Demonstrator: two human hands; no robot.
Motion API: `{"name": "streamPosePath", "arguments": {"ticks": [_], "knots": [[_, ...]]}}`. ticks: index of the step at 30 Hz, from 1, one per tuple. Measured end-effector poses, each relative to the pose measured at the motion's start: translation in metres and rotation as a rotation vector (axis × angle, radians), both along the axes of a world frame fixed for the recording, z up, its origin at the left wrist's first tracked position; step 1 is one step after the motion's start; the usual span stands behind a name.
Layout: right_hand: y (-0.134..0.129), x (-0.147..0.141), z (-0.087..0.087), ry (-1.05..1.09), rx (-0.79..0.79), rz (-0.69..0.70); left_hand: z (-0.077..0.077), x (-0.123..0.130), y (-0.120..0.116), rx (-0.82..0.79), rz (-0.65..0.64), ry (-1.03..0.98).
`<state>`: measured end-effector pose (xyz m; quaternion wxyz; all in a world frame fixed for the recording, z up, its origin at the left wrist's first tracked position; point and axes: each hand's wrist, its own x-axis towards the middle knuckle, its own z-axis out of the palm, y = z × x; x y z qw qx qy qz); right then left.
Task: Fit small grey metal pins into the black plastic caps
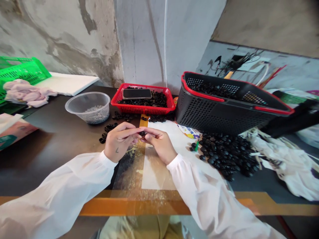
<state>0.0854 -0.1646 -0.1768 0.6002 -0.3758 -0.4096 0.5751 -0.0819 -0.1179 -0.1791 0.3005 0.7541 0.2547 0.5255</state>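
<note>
The left hand [119,142] and the right hand [161,143] meet in the middle, just above the surface [54,139]. Their fingertips come together around a small black piece [143,133]. Each grip is nearly closed, with the piece pinched between the fingers. The fingers hide most of it, so its full shape is hard to see. Both arms have puffy white sleeves [79,176].

White paper [159,172] lies under the right hand, and brown tape [107,206] runs along the near edge. Just past the left hand are a few loose black bits [109,127]. Behind them sits a clear bowl [74,108] with little shiny bits [96,114] in it.

Next to the bowl is a red basket [139,109] full of black pieces, with a phone [137,94] lying on top of them. To its right stands a big black basket [211,111] with red handles, and there are dark things inside. In front of that is a big pile of shiny black pieces [229,154]. A small green stick [196,146] is at the pile's left side, and a crumpled white cloth [286,162] is on its right.

Far to the left, a pink cloth [26,92] lies by a green basket [30,73].
</note>
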Motion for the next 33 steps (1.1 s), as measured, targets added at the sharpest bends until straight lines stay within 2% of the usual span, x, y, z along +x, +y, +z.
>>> {"name": "streamPosePath", "arguments": {"ticks": [4, 8, 12, 17, 20, 24, 33], "knots": [[-0.001, 0.001, 0.001, -0.001, -0.023, 0.006, -0.006, -0.001, 0.003, 0.03, -0.024, -0.024], [-0.002, -0.001, 0.0, 0.045, -0.043, -0.001, -0.008, 0.001, 0.001, -0.035, -0.116, -0.154], [-0.002, -0.001, 0.0, 0.062, -0.056, 0.007, 0.001, 0.005, -0.006, -0.161, -0.132, -0.239], [-0.002, 0.0, -0.001, 0.051, -0.096, 0.031, 0.014, 0.011, -0.01, -0.402, -0.108, -0.318], [-0.003, 0.0, -0.002, 0.053, -0.11, 0.033, 0.016, 0.011, -0.01, -0.452, -0.104, -0.328], [-0.004, -0.001, -0.001, 0.069, -0.111, 0.025, 0.014, 0.009, -0.01, -0.422, -0.085, -0.307], [-0.004, -0.004, 0.0, 0.083, -0.094, -0.002, -0.002, 0.004, -0.01, -0.18, -0.044, -0.169]]}}
